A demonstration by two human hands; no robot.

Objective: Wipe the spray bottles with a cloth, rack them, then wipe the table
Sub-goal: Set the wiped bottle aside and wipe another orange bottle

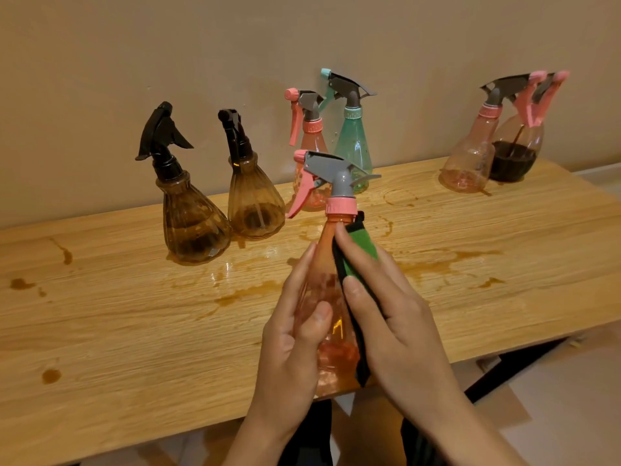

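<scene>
Over table (134,331), bottle (331,264) held, cloth (361,250) seemingly pressed

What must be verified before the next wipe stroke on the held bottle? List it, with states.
1. Hold: left hand grips pink bottle: ok.
2. Contact: cloth under right hand lies against the bottle: ok.
3. Bottle's far side clean: cannot tell.
4. Dryness: table carries brown spills: not ok.
5. Rack in view: not ok.
</scene>
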